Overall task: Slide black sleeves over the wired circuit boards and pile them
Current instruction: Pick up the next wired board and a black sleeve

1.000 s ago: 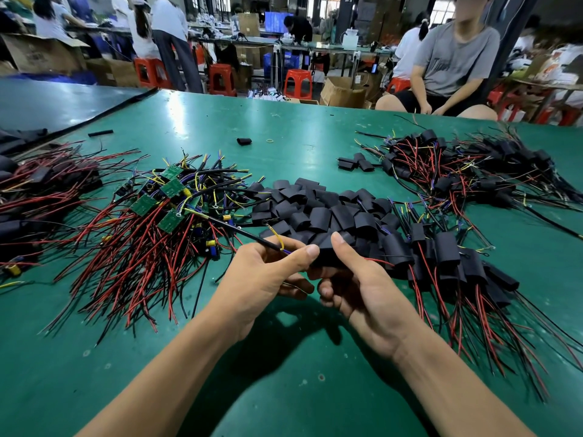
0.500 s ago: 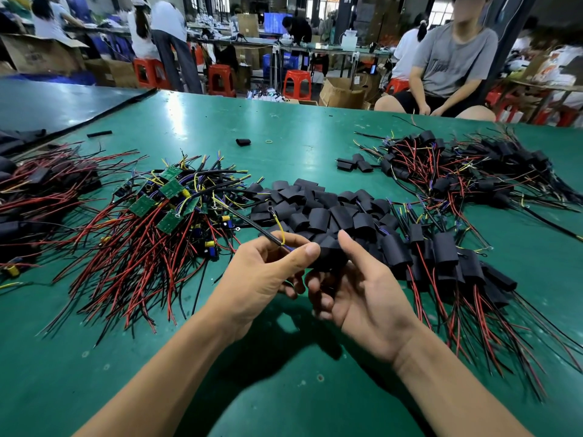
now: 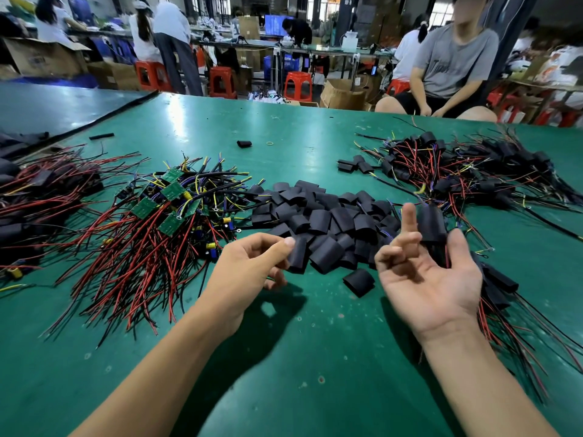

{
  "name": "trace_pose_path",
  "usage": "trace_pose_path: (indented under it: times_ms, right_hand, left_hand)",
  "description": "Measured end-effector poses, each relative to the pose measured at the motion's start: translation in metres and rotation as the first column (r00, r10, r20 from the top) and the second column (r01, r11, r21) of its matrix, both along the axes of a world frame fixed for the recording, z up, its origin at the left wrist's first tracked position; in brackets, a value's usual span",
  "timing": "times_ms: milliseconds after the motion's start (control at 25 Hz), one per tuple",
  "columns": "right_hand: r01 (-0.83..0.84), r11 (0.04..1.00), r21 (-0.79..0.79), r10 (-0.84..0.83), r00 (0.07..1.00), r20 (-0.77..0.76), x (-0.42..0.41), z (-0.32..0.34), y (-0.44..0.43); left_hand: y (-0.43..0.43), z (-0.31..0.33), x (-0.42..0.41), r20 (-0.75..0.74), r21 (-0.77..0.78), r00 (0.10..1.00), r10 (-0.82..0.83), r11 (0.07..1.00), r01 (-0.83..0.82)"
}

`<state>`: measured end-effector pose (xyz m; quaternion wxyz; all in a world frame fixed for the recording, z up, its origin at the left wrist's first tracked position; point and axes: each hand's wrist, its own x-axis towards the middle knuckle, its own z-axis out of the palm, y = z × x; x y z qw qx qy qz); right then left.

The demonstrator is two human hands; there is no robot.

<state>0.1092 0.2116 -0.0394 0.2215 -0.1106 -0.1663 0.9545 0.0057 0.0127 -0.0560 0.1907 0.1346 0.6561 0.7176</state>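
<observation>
At the near edge of the loose sleeve heap [image 3: 331, 219], one black sleeve [image 3: 298, 258] is pinched between the thumb and curled fingers of the left hand [image 3: 249, 272]. The right hand [image 3: 432, 282] is held palm-up, fingers spread and relaxed, nothing gripped. A sleeved board [image 3: 430, 223] is seen just past its fingertips, above the finished pile [image 3: 495, 288] on the right; contact with the fingers can't be told. Bare wired boards [image 3: 167, 200] are heaped left of the sleeves, red and black leads fanned out over the table [image 3: 284, 373]. A stray sleeve [image 3: 359, 280] is lying between the hands.

Step judged: between units. Sleeve in hand, board not yet picked.

Next move needed: a bare board to be pulled from the left heap, probably by the free right hand. Leads are tangled there, so one board has to be singled out and its wires gathered. The flattened sleeve mouth likely has to be squeezed open before the wires are fed through.
</observation>
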Motion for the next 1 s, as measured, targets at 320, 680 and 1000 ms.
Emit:
trace_pose_path:
  times_ms: [320, 680, 1000]
  right_hand:
    - [0.03, 0.933, 0.359, -0.151, 0.938, 0.313, -0.01, -0.016, -0.003]
    - [-0.339, -0.285, 0.896, -0.605, 0.789, 0.106, -0.014, -0.046, -0.027]
    - [-0.474, -0.315, 0.822, -0.655, 0.736, 0.173, -0.012, -0.048, -0.025]
  left_hand:
    - [-0.007, -0.009, -0.01, -0.142, -0.13, 0.965, 0.219, 0.963, -0.238]
    - [-0.012, -0.015, -0.02, -0.255, -0.167, 0.82, 0.513, 0.811, -0.56]
    - [-0.017, -0.002, -0.014, -0.281, -0.057, 0.76, 0.585, 0.781, -0.622]
